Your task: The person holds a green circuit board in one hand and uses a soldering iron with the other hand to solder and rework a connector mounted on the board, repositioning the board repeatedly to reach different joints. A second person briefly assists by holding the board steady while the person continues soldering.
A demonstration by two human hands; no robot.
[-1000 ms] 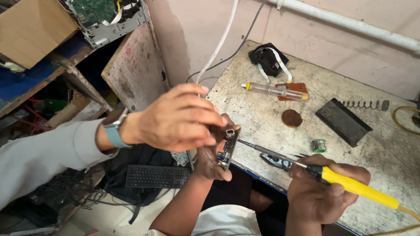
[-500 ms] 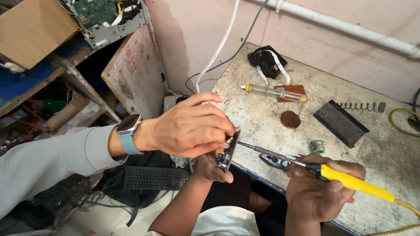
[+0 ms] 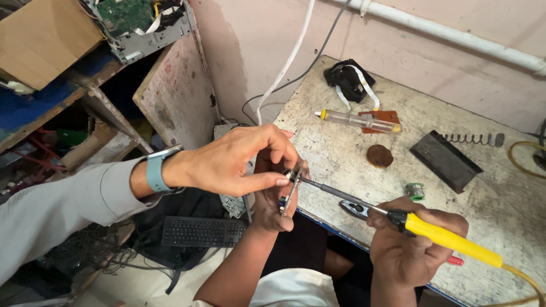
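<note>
Pink plaster wall and a white pipe back a scuffed grey workbench (image 3: 335, 142), with cluttered shelves and a black keyboard (image 3: 202, 231) on the floor off its left edge.

The work is held in the air just off the bench's front-left corner, not laid on it. The person's left hand (image 3: 272, 199) is closed around a small circuit board (image 3: 289, 196), held on edge so that one face is turned toward the tool. The right hand (image 3: 409, 250) is wrapped tight round the yellow grip of a soldering iron (image 3: 449, 239), which slants up to the left until its tip meets the top of the board. A co-worker's hand (image 3: 227, 162), grey-sleeved and wearing a blue wristwatch (image 3: 154, 170), reaches in from the left. Its thumb and forefinger are pinched together right at the joint, seemingly steadying a small part there; what they hold is too small to tell.

Holding the board past the edge leaves room on both of its faces for fingers and iron. The iron's shaft passes low over a pair of pliers (image 3: 355, 209) lying at the front edge, so there is little room beneath it. Farther back lie a green solder spool (image 3: 416, 191), a brown disc (image 3: 379, 155), a dark flat plate (image 3: 445, 161) and a desoldering pump (image 3: 358, 120), all well apart from the hands.
</note>
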